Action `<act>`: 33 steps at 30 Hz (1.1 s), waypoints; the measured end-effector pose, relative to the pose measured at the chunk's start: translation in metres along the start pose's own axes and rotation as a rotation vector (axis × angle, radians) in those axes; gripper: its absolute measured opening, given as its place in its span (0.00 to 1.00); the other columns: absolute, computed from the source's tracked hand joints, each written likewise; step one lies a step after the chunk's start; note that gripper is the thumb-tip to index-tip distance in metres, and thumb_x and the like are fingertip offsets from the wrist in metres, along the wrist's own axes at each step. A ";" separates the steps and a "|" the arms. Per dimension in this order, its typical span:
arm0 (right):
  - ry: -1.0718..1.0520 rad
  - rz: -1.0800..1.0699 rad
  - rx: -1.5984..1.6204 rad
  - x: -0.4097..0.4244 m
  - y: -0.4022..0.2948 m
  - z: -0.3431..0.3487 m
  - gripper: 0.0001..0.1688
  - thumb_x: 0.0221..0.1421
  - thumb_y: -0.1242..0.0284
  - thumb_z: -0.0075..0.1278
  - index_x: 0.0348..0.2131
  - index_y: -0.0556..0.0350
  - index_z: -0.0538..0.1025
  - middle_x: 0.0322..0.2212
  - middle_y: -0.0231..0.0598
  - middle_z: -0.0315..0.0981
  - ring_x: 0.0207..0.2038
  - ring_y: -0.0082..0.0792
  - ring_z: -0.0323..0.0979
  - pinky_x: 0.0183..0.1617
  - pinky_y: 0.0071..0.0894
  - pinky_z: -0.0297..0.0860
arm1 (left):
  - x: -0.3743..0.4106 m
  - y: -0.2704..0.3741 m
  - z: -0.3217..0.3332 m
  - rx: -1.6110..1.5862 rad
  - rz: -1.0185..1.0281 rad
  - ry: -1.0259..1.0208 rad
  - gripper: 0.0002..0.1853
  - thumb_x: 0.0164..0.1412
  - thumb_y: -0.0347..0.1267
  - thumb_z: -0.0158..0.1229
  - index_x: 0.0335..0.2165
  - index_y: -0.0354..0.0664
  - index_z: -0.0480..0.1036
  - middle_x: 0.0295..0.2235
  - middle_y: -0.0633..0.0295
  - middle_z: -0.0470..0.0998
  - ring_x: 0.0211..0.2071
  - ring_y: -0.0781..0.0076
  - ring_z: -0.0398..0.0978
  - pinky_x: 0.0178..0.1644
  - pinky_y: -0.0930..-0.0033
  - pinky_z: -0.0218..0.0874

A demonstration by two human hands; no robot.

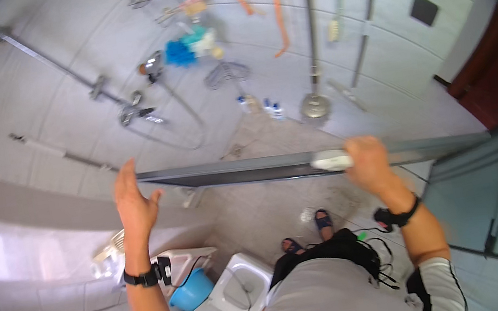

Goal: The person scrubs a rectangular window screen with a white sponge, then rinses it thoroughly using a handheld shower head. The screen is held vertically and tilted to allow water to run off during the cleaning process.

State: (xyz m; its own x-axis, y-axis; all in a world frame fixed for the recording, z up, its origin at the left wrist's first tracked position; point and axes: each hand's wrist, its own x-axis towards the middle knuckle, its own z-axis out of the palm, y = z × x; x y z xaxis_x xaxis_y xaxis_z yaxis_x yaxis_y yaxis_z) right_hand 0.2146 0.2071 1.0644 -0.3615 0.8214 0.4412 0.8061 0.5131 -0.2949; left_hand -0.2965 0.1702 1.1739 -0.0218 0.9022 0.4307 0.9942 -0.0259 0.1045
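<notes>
A shower glass panel with a grey top rail [232, 170] runs across the view before me, seen steeply from above. My right hand [368, 163] is closed around a white oblong object [332, 160], perhaps a cleaning brush or block, which lies over the rail. Blur hides its exact kind. At the panel's left end, my left hand [135, 203] is raised with thumb and fingers apart and nothing in it. Whether its fingertips touch the rail I cannot tell.
Beyond the panel are a mixer tap [132, 113], hand shower [153, 66], blue bath puff [180, 53], and a long-handled metal-headed tool [316, 105]. A toilet [243, 288] and blue basin [192, 291] stand on my left; a glass door [485, 196] is at right.
</notes>
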 end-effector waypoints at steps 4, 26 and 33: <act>0.017 -0.126 -0.089 0.028 -0.037 0.029 0.02 0.54 0.74 0.49 0.31 0.51 0.70 0.21 0.40 0.70 0.26 0.43 0.73 0.33 0.46 0.66 | -0.002 0.117 0.059 -0.257 0.398 -0.243 0.49 0.38 0.29 0.80 0.60 0.38 0.67 0.58 0.46 0.72 0.60 0.43 0.68 0.64 0.51 0.60; -0.115 -0.135 -0.652 0.083 0.018 -0.200 0.06 0.53 0.74 0.50 0.33 0.51 0.75 0.25 0.35 0.75 0.34 0.42 0.76 0.56 0.50 0.67 | 0.030 0.089 0.255 -0.667 0.157 -0.211 0.22 0.35 0.36 0.82 0.26 0.37 0.79 0.25 0.54 0.77 0.33 0.50 0.74 0.40 0.55 0.65; -0.081 -0.296 -0.663 0.137 -0.032 -0.157 0.04 0.47 0.69 0.54 0.25 0.48 0.77 0.21 0.32 0.75 0.28 0.35 0.74 0.42 0.40 0.65 | 0.051 0.162 0.248 -0.814 0.144 -0.400 0.18 0.44 0.30 0.79 0.31 0.33 0.79 0.28 0.55 0.81 0.30 0.72 0.77 0.37 0.67 0.68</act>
State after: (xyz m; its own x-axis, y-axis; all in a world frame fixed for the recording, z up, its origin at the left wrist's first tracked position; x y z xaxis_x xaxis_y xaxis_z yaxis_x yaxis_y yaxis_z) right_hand 0.2125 0.2641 1.2671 -0.6213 0.7006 0.3510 0.7741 0.4793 0.4135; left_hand -0.1107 0.3186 0.9905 0.2858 0.9445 0.1620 0.6002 -0.3082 0.7381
